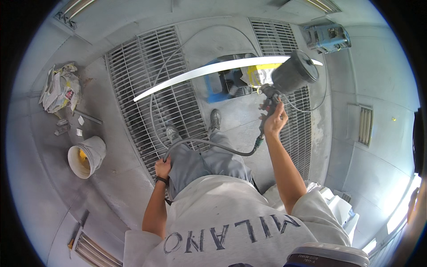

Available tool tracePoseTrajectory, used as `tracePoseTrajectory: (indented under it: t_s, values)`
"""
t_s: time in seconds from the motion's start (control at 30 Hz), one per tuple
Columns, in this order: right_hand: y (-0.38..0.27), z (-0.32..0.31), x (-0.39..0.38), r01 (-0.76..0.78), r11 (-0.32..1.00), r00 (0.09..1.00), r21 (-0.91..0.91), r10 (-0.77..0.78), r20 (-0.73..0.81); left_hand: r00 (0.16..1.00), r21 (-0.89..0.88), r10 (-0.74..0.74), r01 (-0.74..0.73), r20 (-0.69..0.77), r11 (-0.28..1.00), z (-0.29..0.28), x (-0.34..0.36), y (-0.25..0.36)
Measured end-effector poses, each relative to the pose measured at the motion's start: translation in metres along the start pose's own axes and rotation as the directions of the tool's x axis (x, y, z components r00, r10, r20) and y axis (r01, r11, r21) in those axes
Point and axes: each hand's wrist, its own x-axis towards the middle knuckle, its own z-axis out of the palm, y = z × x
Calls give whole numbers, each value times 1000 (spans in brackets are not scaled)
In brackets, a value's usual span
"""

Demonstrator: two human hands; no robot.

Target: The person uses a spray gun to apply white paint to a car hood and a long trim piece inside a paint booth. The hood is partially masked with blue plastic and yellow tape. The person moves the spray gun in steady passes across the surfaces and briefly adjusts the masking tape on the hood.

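Note:
My right hand (276, 120) is closed around the handle of a spray gun (268, 94), raised in front of me. A dark grey paint cup (289, 75) sits on the gun, its round lid tilted to the right. From the handle's lower end a grey air hose (222, 146) curves left across my legs. Low beside my left thigh, my left hand (163, 168) grips that hose. Beyond the gun stretches a long, thin, curved white strip (200, 72); the cup hides part of its right end.
Under the strip are a blue-and-black crate (216, 95) and yellow-and-white paper (260, 74). Slatted grates (129, 80) line the floor. At left lie crumpled paper (62, 91) and a white bucket (95, 151); a blue crate (331, 39) stands at far right. Loose hose loops over the floor.

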Motion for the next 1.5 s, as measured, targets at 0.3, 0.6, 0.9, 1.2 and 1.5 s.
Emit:
tracePoseTrajectory:
  t_s: [0.3, 0.6, 0.9, 1.2, 1.5]
  values:
    - [-44, 21, -57, 44, 991, 995, 126, -55, 85, 988, 55, 67, -76, 140, 996, -105, 19, -15]
    - [-70, 66, -38, -68, 983, 997, 169, 63, 34, 974, 238, 165, -200, 157, 950, -208, 37, 26]
    - [-102, 128, -106, 40, 972, 965, 233, 23, -261, 827, 312, 513, -561, 227, 767, -297, 205, 4]
    - [-172, 266, -241, 73, 953, 816, 293, 112, -567, 661, 153, 674, -742, 330, 653, -435, 369, 0]
    - [-201, 318, -299, -11, 998, 807, 70, 50, -589, 511, 209, 533, -824, 674, 526, -429, 471, 76]
